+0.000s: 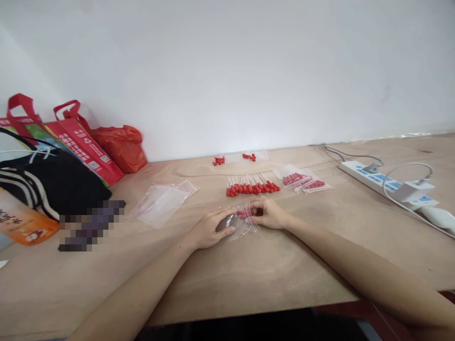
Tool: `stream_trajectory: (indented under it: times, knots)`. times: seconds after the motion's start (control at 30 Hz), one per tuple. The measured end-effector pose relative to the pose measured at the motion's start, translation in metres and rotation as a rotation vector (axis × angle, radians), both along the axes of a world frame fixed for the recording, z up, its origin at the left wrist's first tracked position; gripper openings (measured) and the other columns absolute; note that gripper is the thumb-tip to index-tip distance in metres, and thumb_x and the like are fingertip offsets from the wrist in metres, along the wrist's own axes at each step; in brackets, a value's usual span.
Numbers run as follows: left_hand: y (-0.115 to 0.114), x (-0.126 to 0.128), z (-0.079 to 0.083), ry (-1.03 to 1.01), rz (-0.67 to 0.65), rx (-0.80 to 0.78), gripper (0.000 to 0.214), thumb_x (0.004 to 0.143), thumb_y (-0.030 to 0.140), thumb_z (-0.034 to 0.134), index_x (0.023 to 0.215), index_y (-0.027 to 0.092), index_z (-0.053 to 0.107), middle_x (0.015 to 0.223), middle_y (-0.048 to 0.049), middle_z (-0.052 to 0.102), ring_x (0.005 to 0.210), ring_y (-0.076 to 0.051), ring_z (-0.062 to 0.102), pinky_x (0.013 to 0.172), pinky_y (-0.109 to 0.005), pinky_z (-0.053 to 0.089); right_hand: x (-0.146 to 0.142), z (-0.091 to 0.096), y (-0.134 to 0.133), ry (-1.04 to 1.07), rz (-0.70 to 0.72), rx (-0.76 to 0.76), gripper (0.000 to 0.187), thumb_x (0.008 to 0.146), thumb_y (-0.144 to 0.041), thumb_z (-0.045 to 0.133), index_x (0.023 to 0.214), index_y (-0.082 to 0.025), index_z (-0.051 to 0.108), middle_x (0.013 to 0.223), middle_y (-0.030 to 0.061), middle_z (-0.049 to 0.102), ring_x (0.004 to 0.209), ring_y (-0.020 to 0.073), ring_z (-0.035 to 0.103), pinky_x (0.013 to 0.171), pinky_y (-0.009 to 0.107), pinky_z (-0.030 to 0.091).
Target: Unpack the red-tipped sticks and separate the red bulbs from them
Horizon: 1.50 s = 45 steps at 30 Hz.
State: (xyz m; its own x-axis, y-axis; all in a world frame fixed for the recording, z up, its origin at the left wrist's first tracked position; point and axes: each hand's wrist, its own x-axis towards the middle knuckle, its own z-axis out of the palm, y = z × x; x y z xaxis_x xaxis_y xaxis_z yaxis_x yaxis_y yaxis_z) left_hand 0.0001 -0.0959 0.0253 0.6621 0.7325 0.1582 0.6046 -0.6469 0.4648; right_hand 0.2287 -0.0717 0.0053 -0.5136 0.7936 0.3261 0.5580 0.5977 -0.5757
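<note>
Clear bag point(245, 229) lies crinkled on the desk point(263, 272), between the row of red-tipped sticks point(253, 188) and the near edge, about midway between the side corners. Left hand point(211, 231) half open, thumb and fingers parted around the bag's body and holding it. Right hand point(270, 213) bent nearly closed at the red-striped mouth; whether it pinches the lip or the red pieces point(241, 214) showing there, I cannot tell.

Risks, my judgement: limp film could fold inward at the mouth and catch the red pieces; a firm push against a crease might split a seam. The right knuckles sit just beside the row, so a careless lift could scatter it; rounded ends would probably roll.

Materials: film thin, glossy, wrinkled under the left thumb. Stick shafts slim, straight, pale; heads blunt, saturated red, fanned side by side. Filled bags point(302, 181) overlap right of the row, red showing through. Flat bags point(161, 203) are stacked askew towards the left edge, limp and translucent. Two small red clusters point(219, 161) lie near the far edge. Desk surface is pale wood with swirling grain; towards the right edge sits a hard white power strip point(373, 179), grey cable curling behind it
</note>
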Motion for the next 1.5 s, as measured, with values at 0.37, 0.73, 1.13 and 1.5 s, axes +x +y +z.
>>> stream_trajectory:
  times: [0.37, 0.73, 1.13, 1.5]
  knots:
    - [0.005, -0.004, 0.002, 0.045, -0.083, -0.056, 0.055, 0.079, 0.042, 0.052, 0.128, 0.024, 0.036, 0.131, -0.0066, 0.044, 0.122, -0.021, 0.038, 0.105, -0.046, 0.023, 0.017, 0.014, -0.007, 0.060, 0.036, -0.236, 0.013, 0.060, -0.017, 0.063, 0.071, -0.016, 0.056, 0.060, -0.0042, 0.054, 0.052, 0.0066, 0.045, 0.049, 0.018, 0.036]
    - [-0.012, 0.004, 0.010, 0.054, -0.261, -0.110, 0.046, 0.085, 0.015, 0.035, 0.129, 0.027, 0.036, 0.136, -0.0017, 0.036, 0.126, -0.015, 0.032, 0.105, -0.038, 0.027, 0.046, 0.016, 0.003, 0.480, 0.065, -0.676, 0.033, 0.058, -0.033, 0.071, 0.083, -0.015, 0.058, 0.069, -0.0006, 0.063, 0.052, 0.0079, 0.056, 0.049, 0.021, 0.044]
    - [-0.013, 0.009, 0.012, -0.006, -0.136, -0.127, 0.027, 0.085, 0.034, 0.043, 0.106, 0.027, 0.060, 0.125, -0.0044, 0.049, 0.115, -0.019, 0.045, 0.097, -0.037, 0.034, 0.103, 0.014, 0.034, 0.908, -0.304, -0.328, 0.029, 0.063, -0.037, 0.069, 0.083, -0.019, 0.060, 0.074, 0.0019, 0.065, 0.056, 0.0089, 0.057, 0.056, 0.024, 0.048]
    - [0.019, -0.002, -0.004, -0.066, 0.420, 0.020, 0.038, 0.071, 0.044, 0.058, 0.099, 0.019, 0.059, 0.101, -0.0055, 0.061, 0.096, -0.021, 0.054, 0.082, -0.034, 0.042, 0.055, -0.008, 0.045, 0.098, -0.367, 0.511, 0.024, 0.083, -0.026, 0.045, 0.095, -0.020, 0.066, 0.091, 0.0085, 0.063, 0.082, 0.0181, 0.058, 0.076, 0.032, 0.048]
